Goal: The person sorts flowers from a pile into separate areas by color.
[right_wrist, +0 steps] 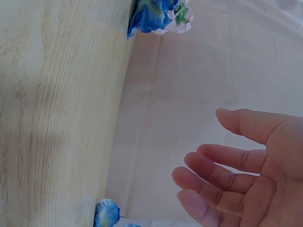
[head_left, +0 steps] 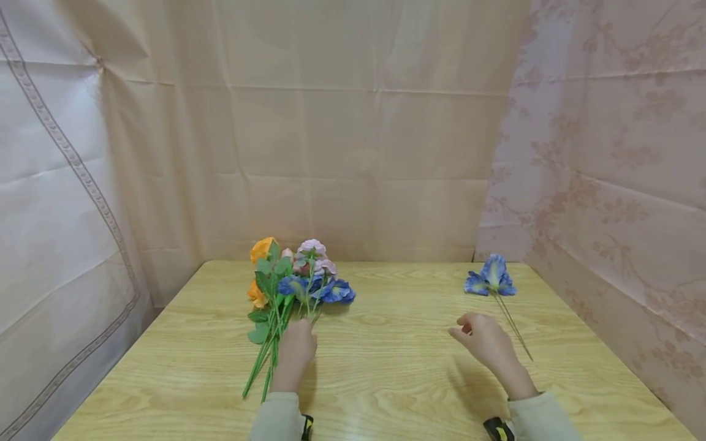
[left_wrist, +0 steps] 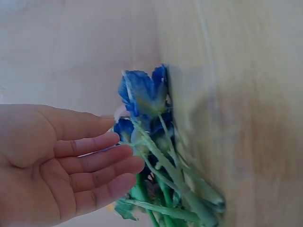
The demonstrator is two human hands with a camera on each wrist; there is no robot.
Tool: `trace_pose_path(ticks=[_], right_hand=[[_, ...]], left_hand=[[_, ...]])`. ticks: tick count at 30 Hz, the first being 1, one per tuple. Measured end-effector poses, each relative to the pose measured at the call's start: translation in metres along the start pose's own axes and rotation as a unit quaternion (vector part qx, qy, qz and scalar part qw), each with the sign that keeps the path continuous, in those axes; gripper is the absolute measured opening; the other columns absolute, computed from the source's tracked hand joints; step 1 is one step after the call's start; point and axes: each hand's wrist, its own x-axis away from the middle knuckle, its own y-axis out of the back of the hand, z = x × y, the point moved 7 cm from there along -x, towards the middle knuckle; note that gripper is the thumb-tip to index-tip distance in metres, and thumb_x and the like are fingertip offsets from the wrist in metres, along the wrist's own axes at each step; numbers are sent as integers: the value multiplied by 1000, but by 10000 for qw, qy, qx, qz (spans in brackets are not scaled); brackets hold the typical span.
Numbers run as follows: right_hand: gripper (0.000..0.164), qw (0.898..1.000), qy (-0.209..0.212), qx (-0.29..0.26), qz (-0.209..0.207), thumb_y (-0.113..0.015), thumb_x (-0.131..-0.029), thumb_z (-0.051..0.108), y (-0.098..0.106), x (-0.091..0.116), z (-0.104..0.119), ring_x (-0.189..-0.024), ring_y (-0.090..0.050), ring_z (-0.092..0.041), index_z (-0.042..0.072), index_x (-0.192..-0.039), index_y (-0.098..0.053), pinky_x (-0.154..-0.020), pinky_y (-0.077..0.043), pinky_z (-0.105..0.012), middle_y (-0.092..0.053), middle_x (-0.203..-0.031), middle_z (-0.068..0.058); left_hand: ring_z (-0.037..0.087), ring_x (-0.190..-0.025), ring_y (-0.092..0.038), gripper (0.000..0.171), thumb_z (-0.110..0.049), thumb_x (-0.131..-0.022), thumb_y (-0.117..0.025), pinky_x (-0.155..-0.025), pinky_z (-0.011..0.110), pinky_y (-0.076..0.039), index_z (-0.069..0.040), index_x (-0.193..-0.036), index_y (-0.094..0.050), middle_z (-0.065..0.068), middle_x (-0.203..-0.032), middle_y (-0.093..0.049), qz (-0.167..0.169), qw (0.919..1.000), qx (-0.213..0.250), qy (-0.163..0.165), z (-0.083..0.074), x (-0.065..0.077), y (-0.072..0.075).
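A pile of artificial flowers lies left of the middle of the table, with blue iris-like flowers (head_left: 337,291), orange flowers (head_left: 263,250) and pale lilac flowers (head_left: 312,246). Over the pile's stems is my left hand (head_left: 296,352); the left wrist view shows its fingers (left_wrist: 102,165) loosely extended beside the blue blooms, with nothing held. My right hand (head_left: 485,343) hovers above the table on the other side, fingers (right_wrist: 222,182) relaxed and apart from the thumb. Just beyond it lies another blue iris-like bloom (head_left: 494,275) with thin stems slanting toward the right.
The light wood-grain table (head_left: 391,367) spans the workspace. A beige curtain (head_left: 353,135) hangs behind its far edge, a flower-patterned cloth (head_left: 618,184) on the right and a whitish cloth (head_left: 55,214) on the left.
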Motion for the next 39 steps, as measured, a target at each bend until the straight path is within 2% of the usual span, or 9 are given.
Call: trace_pose_path(ticks=[7,10,16,21,26,30,34,39], right_hand=[[32,10000,44,-21,47,-63,-82,23,-1,2,2,-68,-57,-21,-5,-96,-62,-52,-43,-31,-61,-79,-6],[31,10000,35,-37,56,-62,-82,22,-2,3,3,-67,-57,-20,-5,-97,-62,-51,-43,-31,-61,-79,-6],[34,9999,66,-68,68,-62,-82,25,-2,3,3,-67,-57,-21,-6,-97,-61,-51,-43,-31,-62,-79,-7],[32,9999,40,-61,68,-62,-82,24,-3,3,2,-68,-58,-22,-4,-96,-62,-52,-44,-32,-62,-79,-7],[32,9999,51,-49,73,-63,-82,24,-4,4,2,-67,-57,-21,-5,-96,-62,-51,-43,-32,-62,-78,-6],[31,9999,12,-52,111,-63,-81,23,-5,5,1,-66,-57,-20,-4,-96,-62,-50,-43,-31,-62,-77,-5],[29,9999,3,-91,108,-64,-81,22,-6,5,0,-65,-57,-20,-4,-96,-63,-50,-42,-30,-62,-77,-5],[32,9998,49,-106,132,-63,-81,24,-7,6,-1,-64,-56,-19,-5,-96,-62,-49,-42,-30,-61,-76,-5]], left_hand=[[29,-52,-54,17,9,-70,-59,-42,38,-41,-1,-58,-51,14,-58,-54,9,9997,-227,-8,6,1,-3],[32,-55,-56,14,9,-71,-58,-44,39,-43,1,-61,-53,17,-61,-56,81,9995,-303,84,9,1,-5],[33,-61,-58,12,11,-72,-56,-48,41,-45,1,-64,-56,18,-66,-58,392,9979,-363,354,16,-2,-9],[30,-59,-58,15,10,-74,-56,-46,39,-45,-1,-63,-55,16,-67,-58,653,9954,-508,487,20,-4,-13],[30,-60,-58,20,11,-74,-55,-46,39,-45,-3,-61,-52,15,-66,-57,644,9950,-534,543,22,-4,-12],[32,-62,-58,12,10,-74,-56,-48,40,-46,1,-67,-54,17,-68,-58,614,9949,-431,675,24,-4,-12],[33,-61,-58,8,8,-71,-61,-49,41,-46,4,-68,-55,17,-66,-56,513,9968,-371,482,24,-5,-14],[29,-55,-55,18,10,-65,-63,-48,39,-44,-1,-59,-50,12,-60,-53,378,9990,-183,131,21,-6,-19]])
